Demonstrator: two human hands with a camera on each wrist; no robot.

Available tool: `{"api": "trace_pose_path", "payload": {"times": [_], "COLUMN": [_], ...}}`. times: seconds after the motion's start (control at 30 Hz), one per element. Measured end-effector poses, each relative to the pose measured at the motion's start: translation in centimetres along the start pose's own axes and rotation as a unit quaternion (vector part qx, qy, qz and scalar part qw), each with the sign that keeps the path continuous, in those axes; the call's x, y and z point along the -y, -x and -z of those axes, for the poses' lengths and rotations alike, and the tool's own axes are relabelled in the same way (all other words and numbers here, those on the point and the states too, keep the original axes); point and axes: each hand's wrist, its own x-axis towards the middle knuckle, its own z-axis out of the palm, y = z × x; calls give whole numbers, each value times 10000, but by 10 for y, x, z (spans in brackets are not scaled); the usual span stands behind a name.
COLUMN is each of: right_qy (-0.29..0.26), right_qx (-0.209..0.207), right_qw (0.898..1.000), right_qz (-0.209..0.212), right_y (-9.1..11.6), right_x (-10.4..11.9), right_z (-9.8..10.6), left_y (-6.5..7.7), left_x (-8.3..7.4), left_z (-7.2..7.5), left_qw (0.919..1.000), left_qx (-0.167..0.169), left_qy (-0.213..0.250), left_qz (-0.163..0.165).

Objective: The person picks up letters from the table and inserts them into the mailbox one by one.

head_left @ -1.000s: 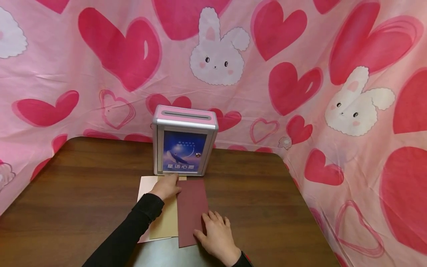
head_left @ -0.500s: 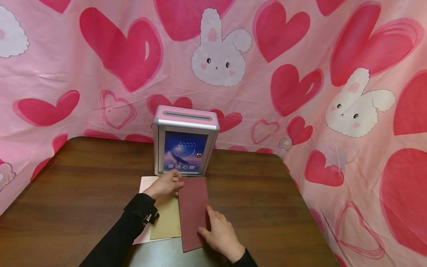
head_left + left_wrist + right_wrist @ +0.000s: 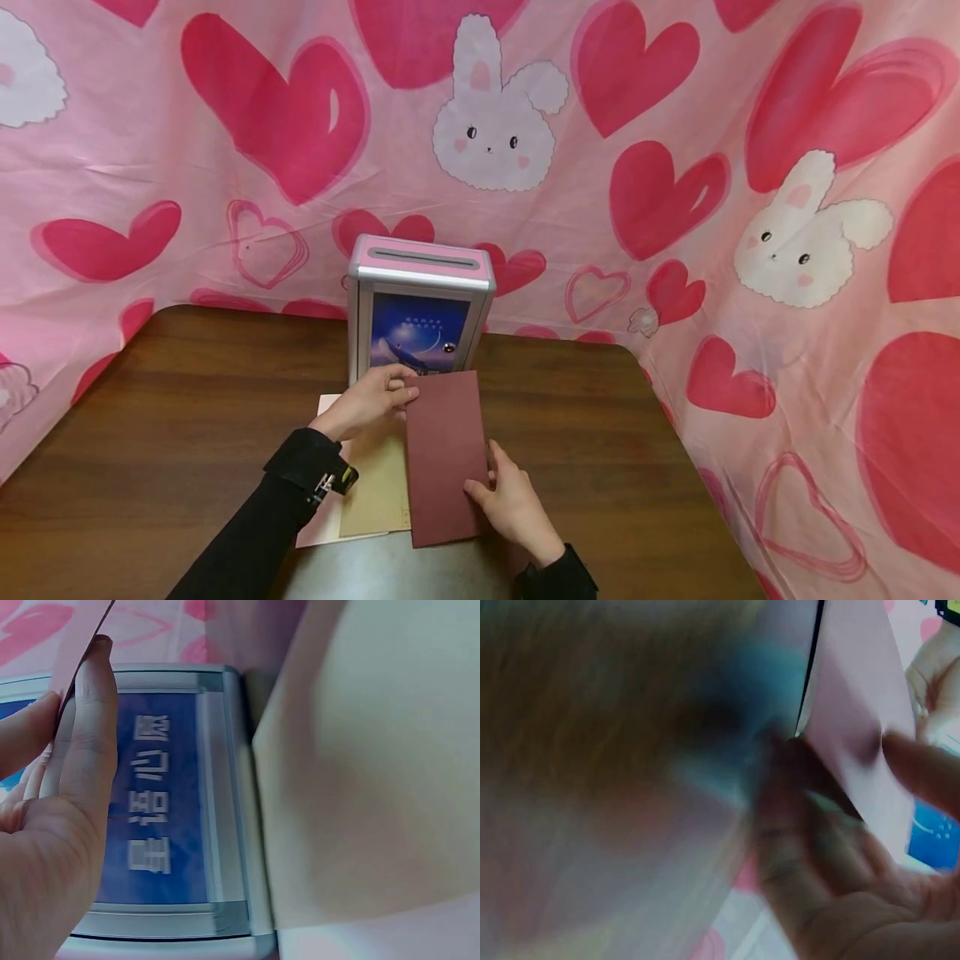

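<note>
A dark red envelope point(image 3: 446, 458) is raised off the table, its top edge overlapping the foot of the box in the head view. My left hand point(image 3: 367, 402) pinches its upper left corner. In the left wrist view, the thumb and fingers of that hand point(image 3: 56, 847) close on the envelope's thin edge. Lower on the right side, my right hand point(image 3: 517, 504) grips the edge between thumb and fingers, also visible in the right wrist view with the envelope point(image 3: 847, 682). Beneath lie a tan envelope point(image 3: 375, 487) and a pale pink one point(image 3: 322, 529), partly covered.
Behind the envelopes stands a silver-and-pink box point(image 3: 420, 275) with a slot point(image 3: 423, 257) in its top and a blue picture with a lock on its front. The brown table point(image 3: 187, 417) ends at a pink cloth point(image 3: 300, 125) with hearts and rabbits.
The dark red envelope has been lifted off the table and shifted slightly right and toward the box. Both hands moved up with it, and the right thumb now lies over its right edge.
</note>
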Motion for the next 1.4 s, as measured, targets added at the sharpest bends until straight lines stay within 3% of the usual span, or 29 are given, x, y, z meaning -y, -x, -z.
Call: {"api": "trace_pose_path", "payload": {"times": [0.17,0.3,0.57,0.73,0.9,1.0,1.17,1.4], "right_qy": [-1027,-1369,-1426,-1237,-909,-741,-302,-340], "right_qx": [201,101,6,-48,-232,-441,-880,-1561], "right_qw": [9944,9901,9881,9887,9875,9846,9786,9546], "right_qz": [119,299,579,847,1268,1524,1834,2513], "right_y": [-2,-1,-4,-1,-14,-20,-25,-35], "right_x": [-1,1,6,18,17,23,35,55], "right_z": [1,3,7,14,17,24,36,53], "left_y": [3,9,28,46,64,74,90,107], "left_x": [-14,-26,-52,-71,-93,-105,-115,-127], "left_z": [3,7,17,22,26,30,36,39], "left_qw": [9994,9982,9867,9810,9737,9733,9702,9498], "left_qx": [-15,-79,-245,-197,-202,20,733,1158], "left_qy": [-181,-387,-1363,-1583,-1888,-1937,-1955,-2179], "left_qz": [-291,-458,-858,-1104,-1262,-1231,-1230,-1924]}}
